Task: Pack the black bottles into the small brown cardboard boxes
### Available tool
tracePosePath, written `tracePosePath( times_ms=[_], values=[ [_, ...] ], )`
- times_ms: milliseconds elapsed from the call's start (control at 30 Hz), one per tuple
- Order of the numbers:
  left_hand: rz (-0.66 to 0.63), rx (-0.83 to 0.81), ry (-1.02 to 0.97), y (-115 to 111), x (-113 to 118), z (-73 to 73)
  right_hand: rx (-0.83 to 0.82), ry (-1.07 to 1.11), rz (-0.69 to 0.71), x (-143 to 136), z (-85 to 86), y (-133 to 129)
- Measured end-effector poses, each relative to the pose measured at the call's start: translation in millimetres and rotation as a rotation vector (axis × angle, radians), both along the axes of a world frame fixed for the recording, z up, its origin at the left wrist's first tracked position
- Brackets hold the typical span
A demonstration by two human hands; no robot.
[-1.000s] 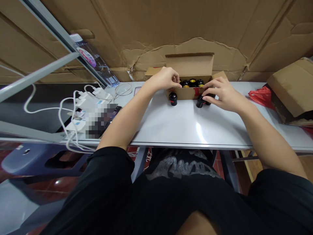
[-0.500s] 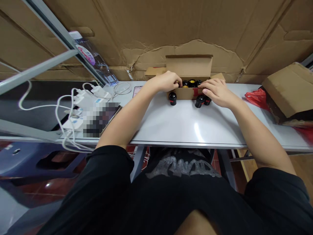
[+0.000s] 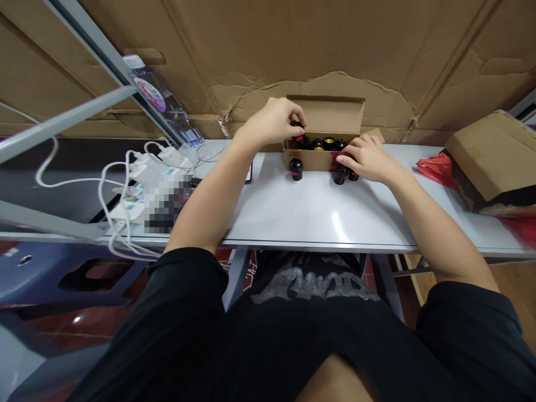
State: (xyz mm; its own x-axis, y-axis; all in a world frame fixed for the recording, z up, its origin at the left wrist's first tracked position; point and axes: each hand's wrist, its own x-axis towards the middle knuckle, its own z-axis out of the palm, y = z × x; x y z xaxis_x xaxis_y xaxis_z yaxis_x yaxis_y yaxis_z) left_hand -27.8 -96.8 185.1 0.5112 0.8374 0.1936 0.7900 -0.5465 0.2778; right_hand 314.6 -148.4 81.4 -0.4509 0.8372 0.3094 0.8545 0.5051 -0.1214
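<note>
An open cardboard box [image 3: 315,162] stands at the back of the white table, its lid flap raised. Inside it sit several small black cylinders [image 3: 329,143], some showing gold-coloured rings. Above the box's left end, my left hand [image 3: 280,120] pinches a black cylinder with a red mark [image 3: 298,134]. My right hand [image 3: 365,156] is closed over the box's right front edge, thumb in front and fingers across the top. One black cylinder [image 3: 296,169] stands before the box's left side. Near my right thumb are two more, a tilted cylinder [image 3: 340,175] and one partly hidden behind it.
To the left lie a white power strip with cables [image 3: 129,206], a blurred-out item [image 3: 167,206] and a phone [image 3: 249,174] partly behind my forearm. A water bottle [image 3: 163,103] leans beyond the metal frame. A red bag [image 3: 438,169] and a larger carton [image 3: 494,156] stand right.
My left hand has risen out of the box and moved slightly left, with a black cylinder now showing in its fingers. My right hand stays at the box's right end.
</note>
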Motion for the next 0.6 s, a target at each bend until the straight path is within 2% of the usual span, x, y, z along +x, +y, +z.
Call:
tracePosePath(
  times_ms=[100, 167, 233, 300, 400, 500, 600],
  values=[
    [-0.080, 0.025, 0.007, -23.6, -0.2, 19.0, 0.017, 0.021, 0.003, 2.5, -4.5, 4.6],
    [-0.184, -0.025, 0.056, -37.0, 7.0, 20.0, 0.024, 0.036, 0.009, 4.2, -5.2, 6.5],
    [-0.286, -0.076, 0.142, -48.1, 20.0, 11.1, 0.027, 0.047, 0.012, 5.6, -4.3, 6.2],
    [-0.333, -0.124, 0.260, -58.6, 35.7, -3.2, 0.040, 0.057, 0.011, 7.1, -3.2, 4.5],
    [-0.273, -0.123, 0.449, -74.7, 54.7, -21.1, 0.082, 0.085, -0.005, 10.3, -4.3, 2.9],
    [-0.224, -0.037, 0.514, -85.6, 60.6, -25.5, 0.167, 0.141, -0.034, 14.0, -8.9, 4.4],
    [-0.219, -0.013, 0.543, -84.6, 57.4, -22.9, 0.253, 0.194, -0.062, 15.9, -11.3, 4.9]
  ],
)
